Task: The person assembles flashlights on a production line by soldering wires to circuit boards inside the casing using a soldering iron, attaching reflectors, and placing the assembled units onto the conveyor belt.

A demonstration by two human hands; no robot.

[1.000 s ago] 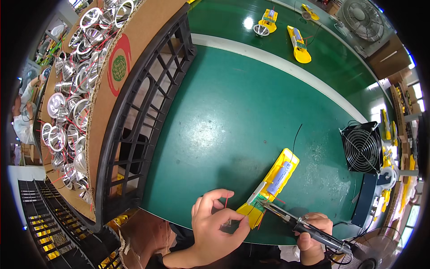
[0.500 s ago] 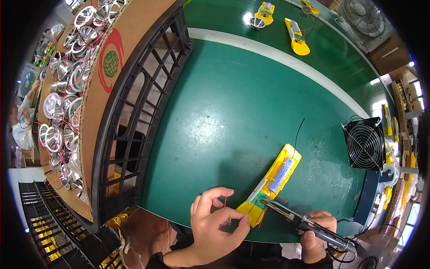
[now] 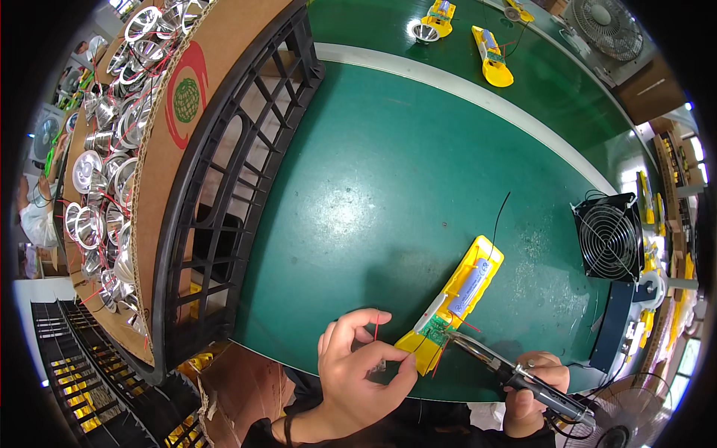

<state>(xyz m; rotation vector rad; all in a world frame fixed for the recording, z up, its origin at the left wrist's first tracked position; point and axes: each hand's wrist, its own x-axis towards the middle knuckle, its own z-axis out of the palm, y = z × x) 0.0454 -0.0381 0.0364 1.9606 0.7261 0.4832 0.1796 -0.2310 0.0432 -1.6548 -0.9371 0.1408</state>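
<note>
Green bench mat (image 3: 418, 172), viewed from above the worker. A yellow plastic housing (image 3: 457, 299) lies open side up near the front edge of the mat, long axis running from lower left to upper right. Inside it sit a blue-grey cell (image 3: 472, 282) and, at the lower end, a small green circuit board (image 3: 433, 326). A thin black wire (image 3: 499, 213) trails from the housing up across the mat.

Left hand (image 3: 358, 369): thumb and forefinger pressed together, pinching a thin red wire (image 3: 376, 326) just left of the housing's lower end. The wire stands nearly upright above the fingers. Whether its lower end reaches the board cannot be made out; too fine at this resolution.

Right hand (image 3: 534, 388): fist wrapped round the black handle of a soldering iron (image 3: 515, 373). The metal tip points up and left and sits at the circuit board, touching or just short of it.

Surroundings: black box fan (image 3: 611, 237) to the right on the mat; black plastic crate (image 3: 216, 194) to the left, lined with cardboard and beside trays of silver reflector cups (image 3: 97, 172). More yellow housings (image 3: 493, 56) lie on the far side of the bench, well apart.
</note>
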